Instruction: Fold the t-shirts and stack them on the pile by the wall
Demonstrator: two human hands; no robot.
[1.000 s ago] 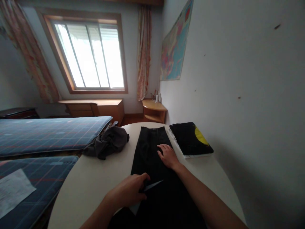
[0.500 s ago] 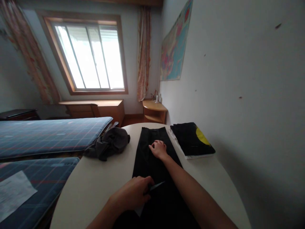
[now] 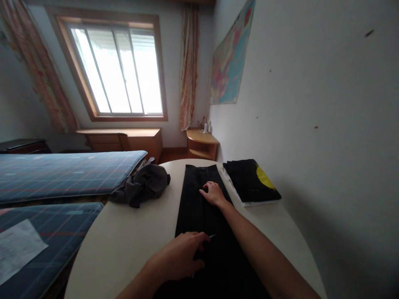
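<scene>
Black trousers (image 3: 191, 203), or a similar long black garment, lie lengthwise on a round white table (image 3: 131, 245). My right hand (image 3: 214, 193) rests on the upper part, fingers lightly bent and spread from the thumb. Lower down and to the left, my left hand (image 3: 183, 254) is on the fabric with its thumb apart from the fingers. By its fingertips a small pale sliver shows against the black; I cannot tell what it is. The garment's lower end is hidden in shadow and behind my arms.
A folded black garment with a yellow patch (image 3: 264, 177) lies on something white at right. A crumpled dark grey cloth (image 3: 146, 182) sits on the table's left edge. Plaid mattresses (image 3: 68, 172) stand at left, with a paper sheet (image 3: 21, 249). The wall (image 3: 336, 174) rises at right.
My left hand has moved slightly right over the black fabric, and the pale sliver beside it has shrunk. My right hand has shifted a little to the right.
</scene>
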